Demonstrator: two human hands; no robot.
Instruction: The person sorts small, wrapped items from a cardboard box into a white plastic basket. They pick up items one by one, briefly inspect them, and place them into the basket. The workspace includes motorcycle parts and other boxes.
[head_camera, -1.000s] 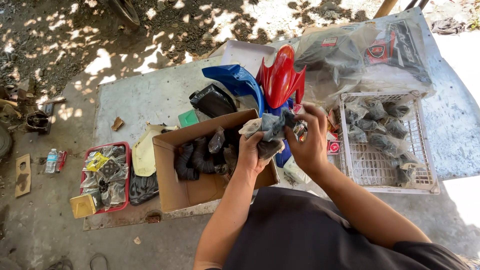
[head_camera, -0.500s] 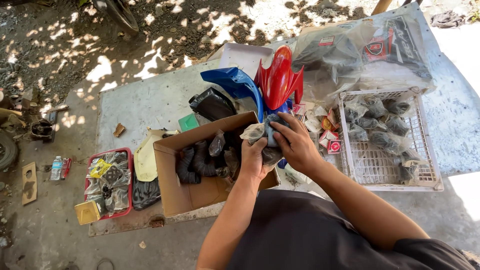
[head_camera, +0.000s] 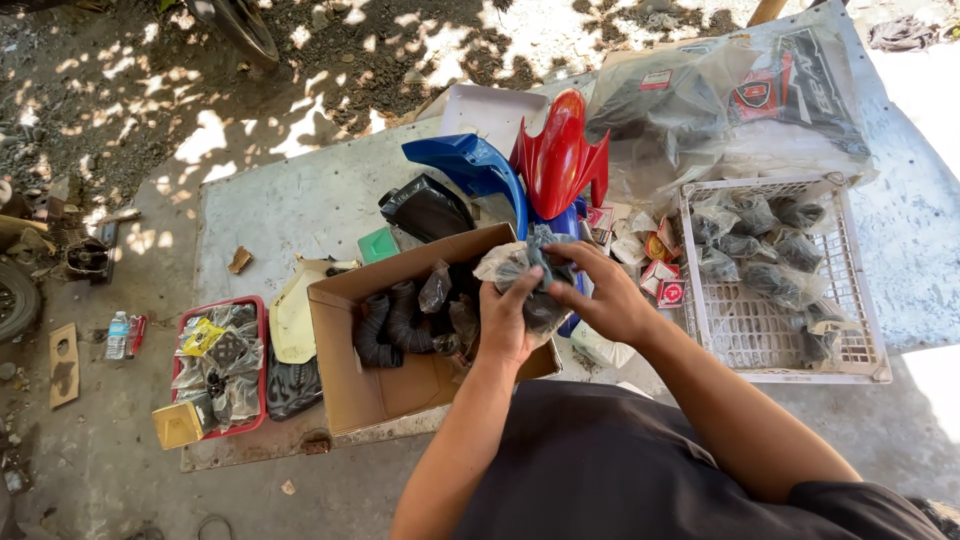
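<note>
Both hands hold one clear plastic bag with a dark part inside (head_camera: 522, 268), just above the right end of an open cardboard box (head_camera: 345, 350). My left hand (head_camera: 508, 322) grips the bag from below. My right hand (head_camera: 603, 293) pinches its top from the right. Black ribbed rubber hoses (head_camera: 388, 322) and more bagged parts lie inside the box.
A white plastic crate (head_camera: 775, 340) with several bagged dark parts stands to the right. Red (head_camera: 560, 155) and blue (head_camera: 470, 170) motorcycle fairings lie behind the box, with small red-and-white boxes (head_camera: 662, 282) beside them. A red tray (head_camera: 250, 305) of bagged parts sits at left. Large plastic-wrapped panels (head_camera: 740, 100) lie at back right.
The hands and the bag have drifted slightly left and down toward the box. My right hand has shifted its grip onto the top of the bag.
</note>
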